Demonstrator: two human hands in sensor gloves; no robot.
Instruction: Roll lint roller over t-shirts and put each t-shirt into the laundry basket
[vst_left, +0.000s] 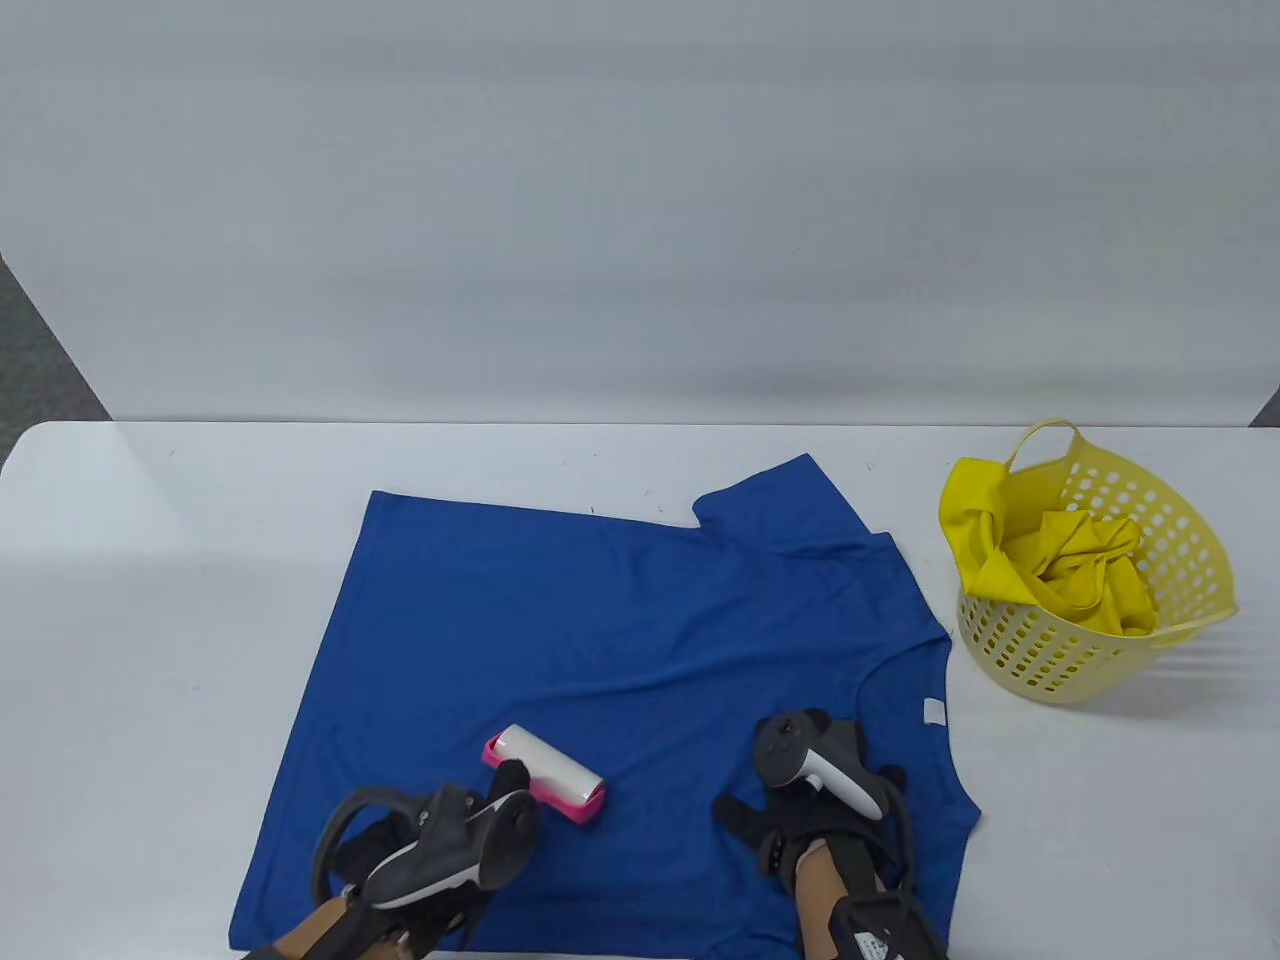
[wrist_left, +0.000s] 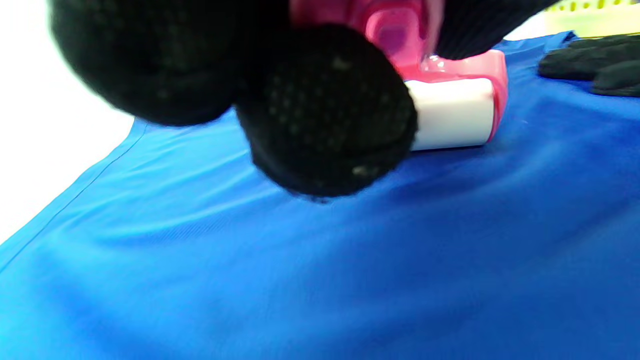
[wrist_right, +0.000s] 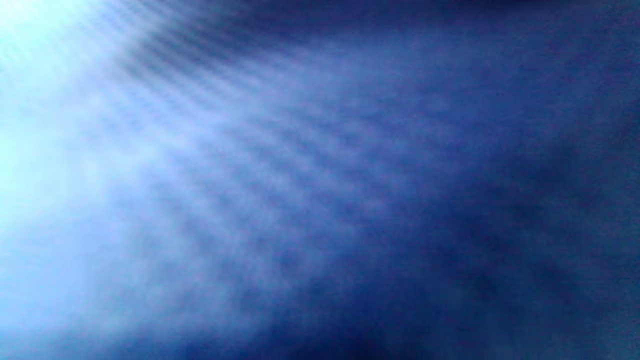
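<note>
A blue t-shirt (vst_left: 620, 640) lies spread flat on the white table (vst_left: 150, 600). A pink lint roller with a white roll (vst_left: 548, 772) rests on its near part. My left hand (vst_left: 500, 790) grips the roller's pink handle (wrist_left: 400, 35), its gloved fingers (wrist_left: 325, 115) curled round it, and the white roll (wrist_left: 452, 115) sits on the blue cloth (wrist_left: 350, 260). My right hand (vst_left: 800, 800) lies flat on the shirt near the collar, fingers spread. The right wrist view shows only blurred blue cloth (wrist_right: 350, 200) pressed close.
A yellow laundry basket (vst_left: 1180, 560) stands at the right of the table, holding a yellow t-shirt (vst_left: 1060, 570) that drapes over its rim. The table's left side and far strip are bare white surface.
</note>
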